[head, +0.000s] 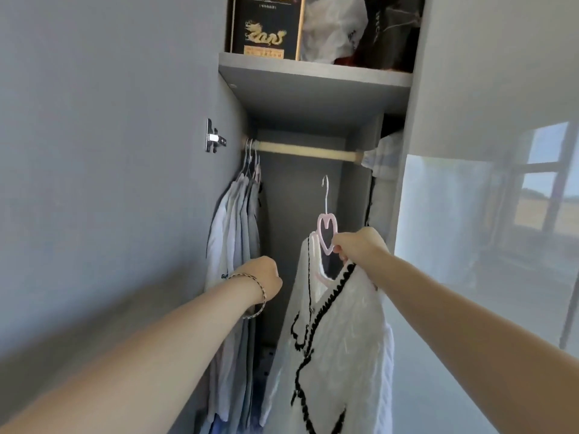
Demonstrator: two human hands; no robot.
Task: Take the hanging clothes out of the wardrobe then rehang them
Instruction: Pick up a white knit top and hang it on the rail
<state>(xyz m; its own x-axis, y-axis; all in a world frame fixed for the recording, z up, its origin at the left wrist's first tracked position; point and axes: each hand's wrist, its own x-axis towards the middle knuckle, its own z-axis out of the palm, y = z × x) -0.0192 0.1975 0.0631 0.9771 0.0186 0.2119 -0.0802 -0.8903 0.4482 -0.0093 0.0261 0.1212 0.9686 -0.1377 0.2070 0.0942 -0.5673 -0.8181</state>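
Observation:
My right hand (360,247) grips a pink hanger (327,234) with a heart-shaped neck and a metal hook, held below the pale wooden rail (307,151). A white top with black trim (338,339) hangs from this hanger. Several white and grey garments (235,245) hang bunched at the rail's left end. My left hand (266,278), with bracelets on the wrist, is at the right edge of those garments, fingers curled away from me; whether it holds any cloth is hidden.
A grey shelf (313,78) above the rail carries a black box with a gold dragon (266,26) and bags (360,26). The open wardrobe door (109,151) stands on the left, a glossy door (485,183) on the right. Pale cloth (380,155) bunches at the rail's right end.

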